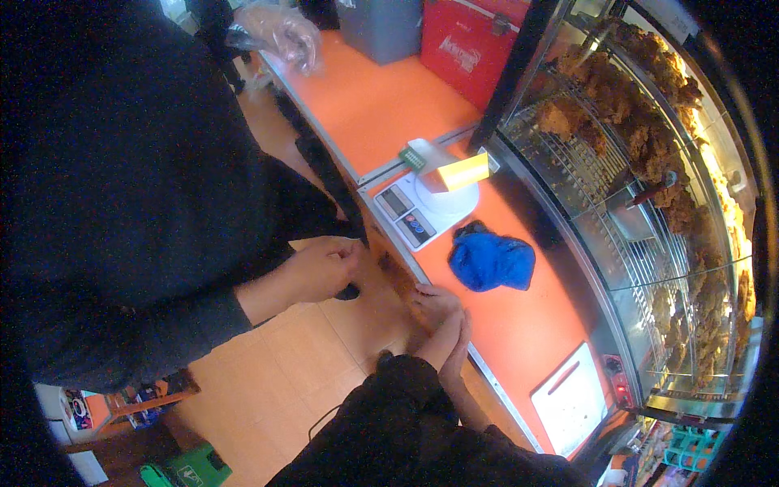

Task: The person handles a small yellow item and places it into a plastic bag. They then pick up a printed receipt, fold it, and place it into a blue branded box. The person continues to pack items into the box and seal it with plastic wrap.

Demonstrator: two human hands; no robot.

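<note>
My left hand is at the metal-trimmed front edge of the orange counter, its fingers loosely bent. Nothing shows in it. My right hand lies against my left wrist, and its fingers are mostly hidden there. Just beyond my hands a crumpled blue cloth with a dark part lies on the counter. Past it stands a white kitchen scale with a yellow-sided open container on its round platform. Nearer me, on the right, a red-handled knife rests on a white cutting board.
A lit glass display case with fried food and tongs borders the counter. Another person's hand and dark-sleeved arm come in from the left. Further off are a red cooler box, a grey bin and plastic bags.
</note>
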